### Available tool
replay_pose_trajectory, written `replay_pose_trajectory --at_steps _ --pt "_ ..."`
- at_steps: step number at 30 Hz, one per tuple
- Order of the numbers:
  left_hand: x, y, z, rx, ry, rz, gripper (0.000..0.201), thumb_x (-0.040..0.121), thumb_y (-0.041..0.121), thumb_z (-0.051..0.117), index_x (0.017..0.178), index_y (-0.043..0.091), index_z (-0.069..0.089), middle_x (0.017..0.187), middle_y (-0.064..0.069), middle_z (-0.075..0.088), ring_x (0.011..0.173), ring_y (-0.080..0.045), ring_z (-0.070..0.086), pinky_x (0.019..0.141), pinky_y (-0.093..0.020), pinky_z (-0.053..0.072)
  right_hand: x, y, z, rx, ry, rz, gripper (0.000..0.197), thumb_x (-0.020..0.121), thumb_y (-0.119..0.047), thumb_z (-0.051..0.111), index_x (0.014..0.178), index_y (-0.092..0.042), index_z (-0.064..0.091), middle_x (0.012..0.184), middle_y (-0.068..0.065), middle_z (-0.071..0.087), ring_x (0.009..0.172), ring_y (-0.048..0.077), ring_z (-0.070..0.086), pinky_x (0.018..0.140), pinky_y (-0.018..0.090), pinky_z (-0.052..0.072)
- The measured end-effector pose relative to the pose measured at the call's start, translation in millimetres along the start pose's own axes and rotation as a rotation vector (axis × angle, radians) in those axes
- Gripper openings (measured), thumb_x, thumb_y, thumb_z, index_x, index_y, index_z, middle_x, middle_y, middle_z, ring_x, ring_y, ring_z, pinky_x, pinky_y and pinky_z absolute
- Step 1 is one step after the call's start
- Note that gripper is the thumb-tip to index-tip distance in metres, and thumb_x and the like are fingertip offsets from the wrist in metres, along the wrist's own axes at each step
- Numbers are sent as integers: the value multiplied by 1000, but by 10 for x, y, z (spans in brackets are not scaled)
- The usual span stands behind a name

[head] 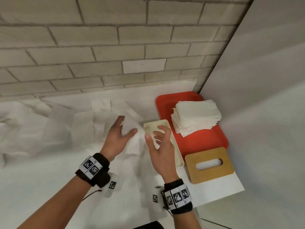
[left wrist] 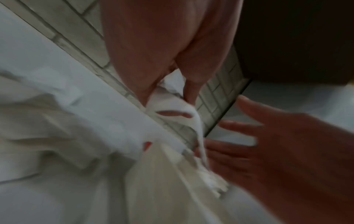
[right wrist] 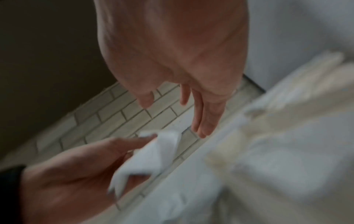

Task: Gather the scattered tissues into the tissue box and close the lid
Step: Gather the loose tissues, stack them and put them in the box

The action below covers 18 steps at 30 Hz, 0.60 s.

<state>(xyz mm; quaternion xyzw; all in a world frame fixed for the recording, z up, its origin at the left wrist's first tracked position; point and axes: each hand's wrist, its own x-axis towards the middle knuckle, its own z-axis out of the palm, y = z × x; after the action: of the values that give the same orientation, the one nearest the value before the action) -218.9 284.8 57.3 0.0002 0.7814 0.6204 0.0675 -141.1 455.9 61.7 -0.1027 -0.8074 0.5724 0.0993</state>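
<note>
- Two bare hands work over a white tabletop set against a pale brick wall.
- The left hand pinches one folded white tissue between thumb and fingers, lifted off the tabletop.
- The right hand hovers just beside it with fingers spread and relaxed, holding nothing. It sits above the open cream tissue box.
- The tissue box lies near the tabletop's right edge, touching a red tray in the back right corner.
- One neat stack of tissues rests on the tray.
- One wooden lid with an oval slot lies flat near the front right corner, off the box.
- Loose tissues cover the left and back of the tabletop. They overlap too much to count.
- Counted: two hands, one box, one lid, one tray, one stack, one held tissue.
- Risk, as a judgement: the light pinch could let the limp tissue unfold or slip as it passes to the box.
- A tissue draped over the box rim could stop the lid seating.
- White tissues on a white surface are easily missed.
</note>
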Motion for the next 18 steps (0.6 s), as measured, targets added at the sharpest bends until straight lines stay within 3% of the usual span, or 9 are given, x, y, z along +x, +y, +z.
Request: replay_pose_trajectory --at_steps 1,3,5,7,9,12,14,16,18 --pt "-57 87 28 -69 -41 33 51 96 24 79 139 24 52 117 1 79 106 -15 76 95 -42 61 12 -88 38 185 -26 52 51 104 -44 69 143 -37 36 113 -12 74 108 3 69 97 26 56" --pt "-120 190 81 -152 -94 88 52 98 20 77 142 26 50 112 -3 81 103 -21 78 88 -39 63 60 -150 64 421 25 54 52 105 -22 71 143 -32 36 100 -12 76 92 5 70 87 25 58" --pt "-101 200 61 -167 -71 113 41 101 18 72 137 27 55 102 -7 81 96 -25 79 83 -36 64 147 -94 -21 403 142 16 43 104 -7 68 135 -27 46 100 -6 74 90 11 70 79 26 57" --pt "-8 32 -65 -72 0 111 22 104 19 68 124 27 64 96 -4 80 93 -24 78 84 -37 63 249 91 -190 200 146 0 31 104 -8 67 124 -29 57 110 -9 73 96 11 70 79 30 57" --pt "136 -274 -323 230 118 79 13 100 30 72 112 28 67 105 6 77 103 -22 74 91 -39 59 355 337 -392 -108 48 8 24 104 -11 68 117 -31 64 111 -10 72 96 11 70 79 32 55" --pt "316 -811 -777 756 193 -129 62 88 55 78 136 24 53 141 -4 53 136 -37 48 109 -51 43 431 601 -593 -537 -144 68 21 106 -7 63 120 -22 65 113 -4 69 102 17 66 83 24 45" --pt "373 -1078 -1054 888 146 -270 89 82 59 80 150 21 36 156 -11 34 148 -43 29 116 -59 36 410 660 -583 -749 -230 90 21 108 -7 56 126 -17 61 123 2 65 105 23 65 84 30 48" --pt "412 -1286 -1254 935 81 -314 93 80 56 80 150 18 33 156 -13 34 147 -44 32 115 -60 38 374 660 -504 -922 -287 65 26 109 -6 52 132 -17 55 127 3 62 100 25 67 79 33 50" --pt "407 -1400 -1367 1013 36 -277 79 82 51 77 143 17 40 147 -12 46 137 -42 43 108 -56 44 326 633 -410 -1050 -350 45 30 108 -5 52 135 -17 51 127 3 62 98 26 69 78 36 55"
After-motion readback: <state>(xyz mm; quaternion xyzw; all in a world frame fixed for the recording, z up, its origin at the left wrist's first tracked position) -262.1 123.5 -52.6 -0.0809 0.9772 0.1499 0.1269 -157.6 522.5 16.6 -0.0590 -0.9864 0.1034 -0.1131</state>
